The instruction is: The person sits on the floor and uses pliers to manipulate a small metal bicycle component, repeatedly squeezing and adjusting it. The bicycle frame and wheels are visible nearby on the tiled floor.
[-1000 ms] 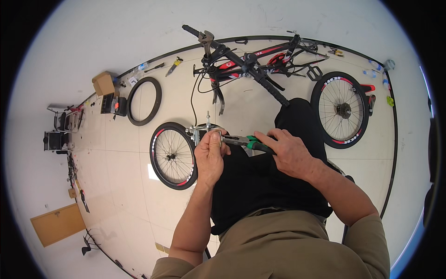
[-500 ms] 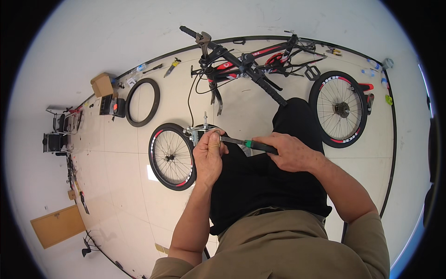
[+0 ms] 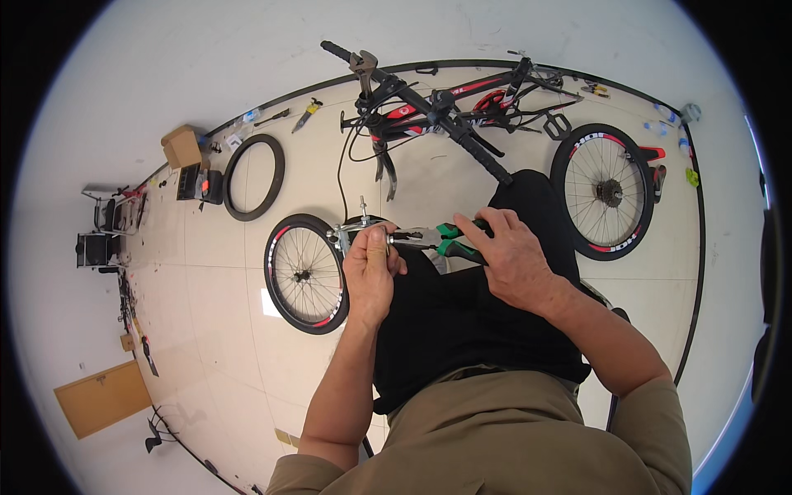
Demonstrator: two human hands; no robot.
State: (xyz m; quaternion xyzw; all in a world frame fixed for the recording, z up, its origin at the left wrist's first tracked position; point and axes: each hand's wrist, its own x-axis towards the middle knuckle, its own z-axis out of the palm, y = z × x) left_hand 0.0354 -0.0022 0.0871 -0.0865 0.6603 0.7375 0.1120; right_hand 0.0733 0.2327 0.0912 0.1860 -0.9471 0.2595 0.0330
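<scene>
Okay, going left to right: we have a black-tyred, wire-spoked wheel with a red-and-white rim point(image 3: 303, 275) on the pale tiled floor point(image 3: 214, 301). Just right of it sits the silver metal assembly with an upright threaded bolt point(image 3: 342, 240), up in front of the black trousers point(image 3: 470, 322). We read the left hand point(image 3: 369, 272) as closed in a pinch, thumb over curled fingers, on the assembly's near side. Steel pliers with green-and-black handles point(image 3: 427, 238) point their tips into that pinch; the right hand point(image 3: 518, 264) is partly curled around them, handles spread apart.

Step in hand, we judge: working a small fitting on the assembly with the pliers. Next move probably calls for a steady left pinch, tips squared on the fitting, then a firm squeeze.

Hard to make out: the left hand covers much of the assembly, and the thin black cable point(image 3: 340, 177) coming down to it loses its end there. Thumb and fingers hide the fitting, so we can't tell whether the pliers actually bite. Right fingertips partly blend into the dark handles.
</scene>
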